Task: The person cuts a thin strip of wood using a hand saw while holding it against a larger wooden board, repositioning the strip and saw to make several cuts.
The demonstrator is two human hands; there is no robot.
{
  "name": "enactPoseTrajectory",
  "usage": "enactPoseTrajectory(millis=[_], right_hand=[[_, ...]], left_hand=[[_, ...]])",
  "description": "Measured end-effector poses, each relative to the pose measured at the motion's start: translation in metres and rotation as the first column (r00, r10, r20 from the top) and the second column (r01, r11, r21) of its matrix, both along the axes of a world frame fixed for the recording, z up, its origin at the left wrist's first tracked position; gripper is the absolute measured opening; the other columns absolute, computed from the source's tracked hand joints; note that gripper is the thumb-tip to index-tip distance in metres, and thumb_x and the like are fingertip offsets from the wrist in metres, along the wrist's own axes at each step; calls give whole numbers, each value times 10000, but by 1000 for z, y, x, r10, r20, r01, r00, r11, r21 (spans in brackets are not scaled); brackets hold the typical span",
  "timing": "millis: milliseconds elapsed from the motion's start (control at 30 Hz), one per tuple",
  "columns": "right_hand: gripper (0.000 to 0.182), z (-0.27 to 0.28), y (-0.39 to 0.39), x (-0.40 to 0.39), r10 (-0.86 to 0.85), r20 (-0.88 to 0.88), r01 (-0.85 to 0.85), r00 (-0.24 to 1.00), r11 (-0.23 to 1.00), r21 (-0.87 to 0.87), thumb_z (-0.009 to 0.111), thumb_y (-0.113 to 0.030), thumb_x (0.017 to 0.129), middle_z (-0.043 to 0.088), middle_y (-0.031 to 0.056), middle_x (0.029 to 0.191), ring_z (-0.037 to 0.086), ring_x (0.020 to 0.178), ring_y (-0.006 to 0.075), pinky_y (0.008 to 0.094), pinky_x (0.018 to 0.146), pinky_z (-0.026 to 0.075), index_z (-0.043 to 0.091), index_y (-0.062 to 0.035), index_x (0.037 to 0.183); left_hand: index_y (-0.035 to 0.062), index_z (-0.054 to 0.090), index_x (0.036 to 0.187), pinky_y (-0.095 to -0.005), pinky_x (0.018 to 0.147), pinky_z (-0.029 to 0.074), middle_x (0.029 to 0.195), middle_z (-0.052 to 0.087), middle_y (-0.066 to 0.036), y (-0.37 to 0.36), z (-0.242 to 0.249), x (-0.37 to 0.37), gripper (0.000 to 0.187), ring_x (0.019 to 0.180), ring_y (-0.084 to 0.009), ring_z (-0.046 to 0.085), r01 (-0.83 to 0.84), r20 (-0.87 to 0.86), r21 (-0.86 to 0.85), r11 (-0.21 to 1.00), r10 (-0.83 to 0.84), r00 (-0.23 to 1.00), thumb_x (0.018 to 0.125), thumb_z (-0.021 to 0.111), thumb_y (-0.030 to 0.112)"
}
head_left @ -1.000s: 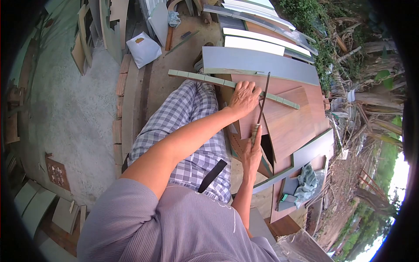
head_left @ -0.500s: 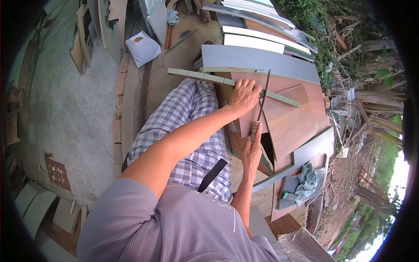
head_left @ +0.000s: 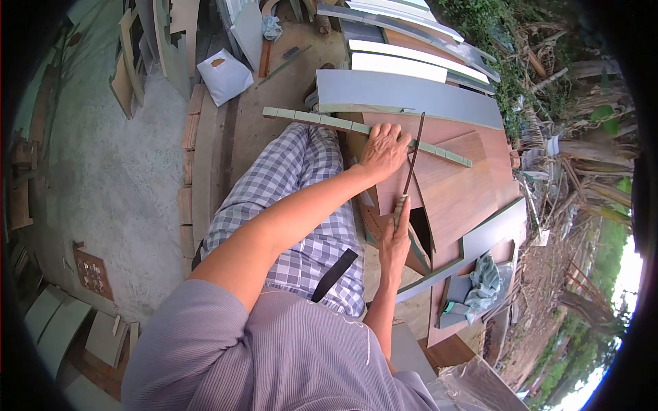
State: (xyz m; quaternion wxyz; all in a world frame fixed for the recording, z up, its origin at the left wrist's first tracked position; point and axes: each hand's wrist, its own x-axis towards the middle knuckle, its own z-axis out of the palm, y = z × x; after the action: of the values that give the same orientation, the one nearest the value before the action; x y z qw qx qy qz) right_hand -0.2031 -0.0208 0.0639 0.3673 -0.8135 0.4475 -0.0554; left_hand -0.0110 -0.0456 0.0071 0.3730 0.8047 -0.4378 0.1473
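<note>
My left hand (head_left: 385, 152) presses down on a long, narrow strip (head_left: 308, 117) with evenly spaced marks across it, its fingers curled over the near edge. The strip lies slantwise over a brown wooden panel (head_left: 462, 181), its left end sticking out above my knees. In my right hand (head_left: 395, 240) is the handle of a thin, dark saw (head_left: 414, 157). Its blade points away from me and crosses the strip just right of my left fingers. How deep the blade sits in the strip cannot be made out.
Grey and white boards (head_left: 408, 92) lie beyond the work surface. A bluish cloth (head_left: 484, 281) rests on boards at the right. A white bag (head_left: 225, 77) sits at the upper left near upright panels (head_left: 171, 48). Plants and debris border the right side.
My right hand and the saw have moved slightly back toward my body. My left hand stays on the strip in nearly the same place.
</note>
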Motion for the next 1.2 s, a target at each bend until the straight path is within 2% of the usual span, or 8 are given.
enactPoseTrajectory(millis=[100, 233, 300, 533, 733, 867, 1067, 1200], right_hand=[[628, -7, -5, 2, 54, 53, -48, 997, 993, -106, 441, -98, 979, 616, 196, 1232, 642, 825, 270, 334, 768, 491, 216, -278, 1537], [628, -9, 0, -6, 66, 62, -57, 996, 989, -136, 443, -100, 978, 621, 208, 1206, 634, 795, 264, 333, 757, 493, 217, -280, 1536], [599, -12, 6, -13, 31, 69, -25, 997, 997, -78, 458, -105, 983, 596, 225, 1260, 635, 1030, 417, 453, 796, 494, 247, -262, 1521], [604, -7, 4, -8, -20, 10, 21, 1000, 1000, -23, 467, -103, 976, 602, 243, 1238, 648, 1000, 412, 454, 790, 492, 256, -258, 1519], [607, -9, -11, 10, 22, 101, -11, 995, 994, -108, 481, -95, 962, 665, 258, 961, 671, 838, 417, 445, 698, 501, 287, -266, 1511], [648, -15, 1, -5, 71, 258, -2, 964, 967, -256, 490, -61, 934, 649, 279, 972, 652, 839, 441, 490, 684, 476, 274, -248, 1515], [673, -6, 4, -9, -9, 69, 12, 998, 999, -37, 509, -71, 911, 650, 272, 954, 648, 825, 440, 519, 696, 473, 265, -251, 1512], [664, -8, -10, 7, 31, 114, -15, 993, 989, -145, 502, -84, 915, 647, 255, 1081, 644, 877, 446, 520, 731, 508, 271, -281, 1505]], left_hand=[[89, 553, 930, -397, 854, 348, 954, 520, -95, 0, 0, -1, 220, 954, -259, 479, 0, 11, -12, 1000, 0, 1000, 763, 659, 186], [88, 556, 915, -397, 844, 346, 953, 520, -96, -1, -1, 1, 203, 943, -258, 477, -3, 20, -12, 1000, 3, 1000, 762, 654, 178], [88, 556, 908, -397, 841, 346, 949, 519, -96, -1, -2, 0, 196, 939, -258, 477, -1, 26, -11, 1000, 2, 1000, 761, 652, 174], [92, 559, 906, -402, 836, 353, 932, 521, -96, -1, -3, -2, 177, 922, -264, 490, 0, -3, -42, 999, 0, 1000, 765, 642, 161], [83, 561, 1037, -440, 865, 362, 1015, 524, -114, 1, 3, -1, 274, 978, -299, 490, 54, -49, 33, 998, -52, 997, 798, 660, 172], [77, 561, 1047, -455, 877, 361, 1011, 524, -117, 1, 8, 0, 286, 973, -309, 492, 61, -74, 53, 997, -57, 996, 797, 666, 167], [71, 562, 1057, -462, 893, 355, 1009, 525, -117, -1, 7, 0, 274, 974, -312, 492, 77, -60, 48, 996, -74, 995, 816, 655, 163], [72, 559, 1084, -462, 892, 352, 1011, 527, -115, -1, 7, 0, 277, 978, -312, 491, 74, -67, 83, 994, -69, 995, 837, 641, 164]])
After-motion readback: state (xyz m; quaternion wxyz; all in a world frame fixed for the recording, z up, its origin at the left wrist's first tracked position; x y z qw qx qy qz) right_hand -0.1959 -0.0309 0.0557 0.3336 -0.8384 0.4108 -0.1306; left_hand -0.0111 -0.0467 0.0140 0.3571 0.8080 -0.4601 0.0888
